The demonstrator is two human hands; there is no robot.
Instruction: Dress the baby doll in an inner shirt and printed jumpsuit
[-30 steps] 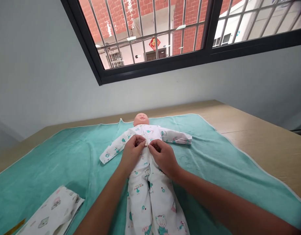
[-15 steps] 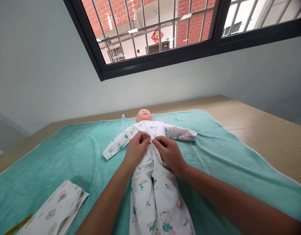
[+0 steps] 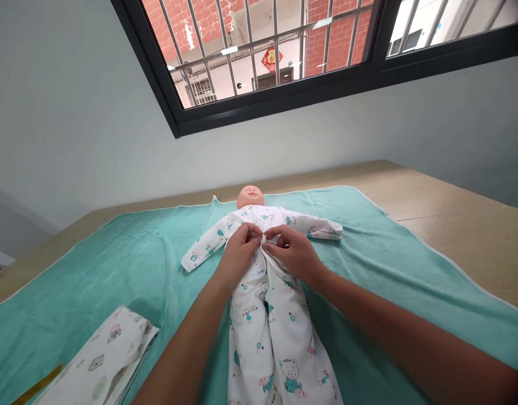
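A baby doll (image 3: 251, 196) lies on its back in white printed baby clothes, its sleeves spread to both sides. The baby jacket (image 3: 255, 264) overlaps at the front, above long printed trousers (image 3: 286, 337). My left hand (image 3: 243, 247) pinches the jacket's front edge at the belly. Close beside it, my right hand (image 3: 293, 250) pinches the same front opening, fingertips almost touching the left ones. What fastening lies between the fingertips is too small to make out.
A teal blanket (image 3: 127, 253) covers much of the wooden table (image 3: 448, 225). At the lower left are a folded printed cloth (image 3: 98, 360) and a yellowish strip (image 3: 37, 387). Behind the table stand a wall and a barred window (image 3: 259, 50).
My right fingers have shifted slightly and curled more at the jacket's front edge. Both hands keep their pinch there. The view has moved a little.
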